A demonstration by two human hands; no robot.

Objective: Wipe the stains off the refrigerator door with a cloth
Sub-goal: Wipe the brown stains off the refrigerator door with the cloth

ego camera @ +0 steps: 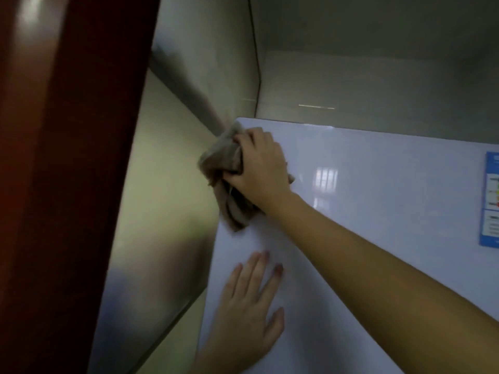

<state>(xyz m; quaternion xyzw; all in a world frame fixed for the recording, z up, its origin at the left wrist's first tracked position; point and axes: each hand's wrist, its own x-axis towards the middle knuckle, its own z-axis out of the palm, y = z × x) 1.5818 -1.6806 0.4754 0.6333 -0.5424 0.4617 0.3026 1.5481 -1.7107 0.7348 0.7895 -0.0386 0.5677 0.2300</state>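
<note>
Crumpled brown cloth (225, 168), white refrigerator door (364, 211) corner

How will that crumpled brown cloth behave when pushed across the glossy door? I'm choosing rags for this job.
The crumpled brown cloth is likely floppy: it bunches in the right hand and a tail droops below. It probably slides easily on the glossy white refrigerator door, which the left hand braces.

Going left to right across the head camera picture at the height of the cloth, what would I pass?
Dark red panel → pale wall → brown cloth → right hand gripping it → white refrigerator door → blue label.
</note>
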